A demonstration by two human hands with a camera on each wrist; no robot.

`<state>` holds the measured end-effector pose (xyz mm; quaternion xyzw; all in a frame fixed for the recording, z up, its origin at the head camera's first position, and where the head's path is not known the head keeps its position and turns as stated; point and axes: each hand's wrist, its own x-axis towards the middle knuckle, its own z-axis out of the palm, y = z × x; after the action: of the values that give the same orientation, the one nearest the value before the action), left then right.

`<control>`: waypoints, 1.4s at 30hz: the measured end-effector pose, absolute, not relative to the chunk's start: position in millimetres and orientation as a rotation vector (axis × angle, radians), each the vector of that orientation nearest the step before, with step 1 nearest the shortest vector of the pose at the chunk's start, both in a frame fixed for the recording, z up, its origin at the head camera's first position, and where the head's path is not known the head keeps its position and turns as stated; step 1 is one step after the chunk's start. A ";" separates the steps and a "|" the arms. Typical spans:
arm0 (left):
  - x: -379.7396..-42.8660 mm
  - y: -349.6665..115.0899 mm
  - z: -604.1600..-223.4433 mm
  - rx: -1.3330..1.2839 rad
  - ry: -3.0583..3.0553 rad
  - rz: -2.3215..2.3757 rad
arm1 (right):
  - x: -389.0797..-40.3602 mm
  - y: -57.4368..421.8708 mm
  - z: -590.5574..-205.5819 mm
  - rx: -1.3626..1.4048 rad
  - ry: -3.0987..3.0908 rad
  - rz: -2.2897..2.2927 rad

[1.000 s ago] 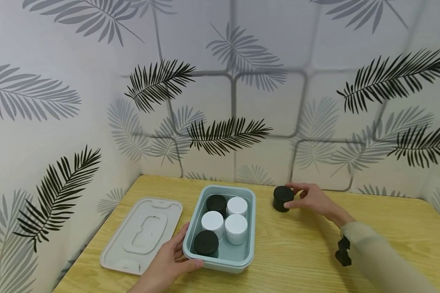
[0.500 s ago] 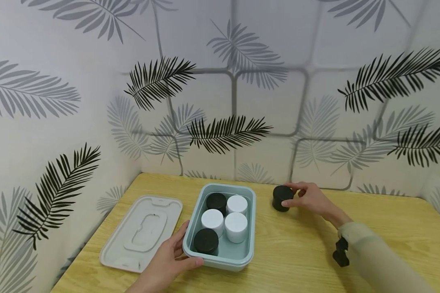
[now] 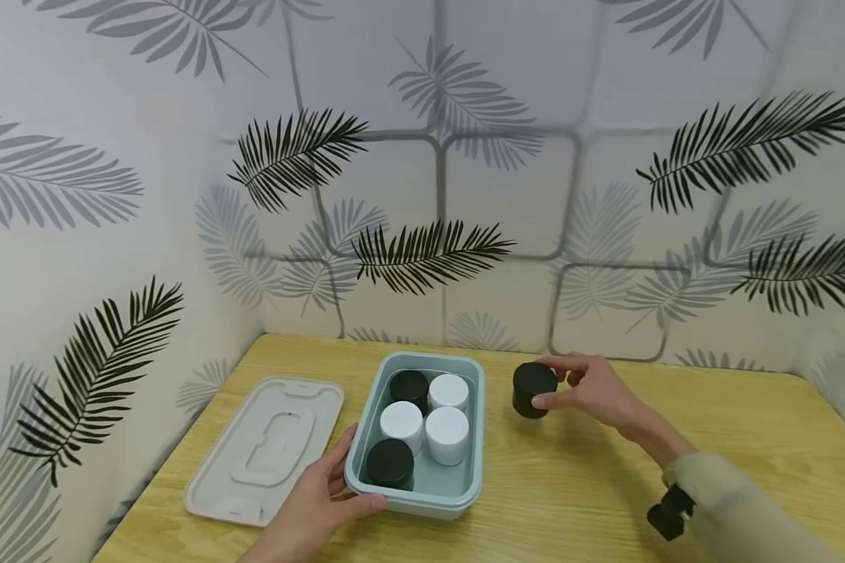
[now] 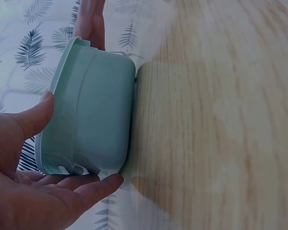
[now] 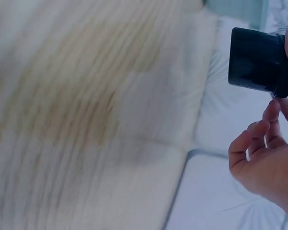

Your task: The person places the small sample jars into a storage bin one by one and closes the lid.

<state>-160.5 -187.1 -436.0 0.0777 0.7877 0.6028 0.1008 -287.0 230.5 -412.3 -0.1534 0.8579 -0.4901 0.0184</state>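
Observation:
My right hand (image 3: 600,395) pinches a black lidded jar (image 3: 534,389) by its top, between thumb and fingers. In the right wrist view the jar (image 5: 257,60) is off the table. My left hand (image 3: 318,494) grips the near left corner of a light blue-green plastic box (image 3: 451,512), thumb at the rim and fingers along the side. The left wrist view shows the box (image 4: 103,105) standing on the table. Inside are two black jars (image 3: 390,463) and three white jars (image 3: 447,435); the box's near right part shows bare floor.
A pale, flat lid (image 3: 267,450) lies on the wooden table (image 3: 577,500) left of the box. Behind the table rises a wall (image 3: 507,305) with a leaf pattern, and another wall (image 3: 113,258) stands on the left.
The black jar in my right hand has come up off the table and a little toward the box. My left hand keeps its grip on the box, which stays in place.

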 end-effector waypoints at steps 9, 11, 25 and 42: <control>-157.6 -184.4 -433.8 0.259 2.287 1.848 | -251.5 210.0 -391.6 -0.498 2.718 -1.495; -157.7 -184.2 -434.2 0.254 2.292 1.847 | -245.4 205.4 -387.9 -0.501 2.717 -1.505; -158.4 -184.3 -435.1 0.247 2.299 1.854 | -219.8 169.0 -361.2 -0.465 2.595 -1.656; -159.0 -183.6 -433.9 0.264 2.261 1.876 | -193.7 113.1 -376.0 -0.446 2.575 -1.624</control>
<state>-159.0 -183.6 -433.9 0.0892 0.7630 0.6331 0.0955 -193.7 113.1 -376.0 -0.1449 0.8364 -0.5275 0.0327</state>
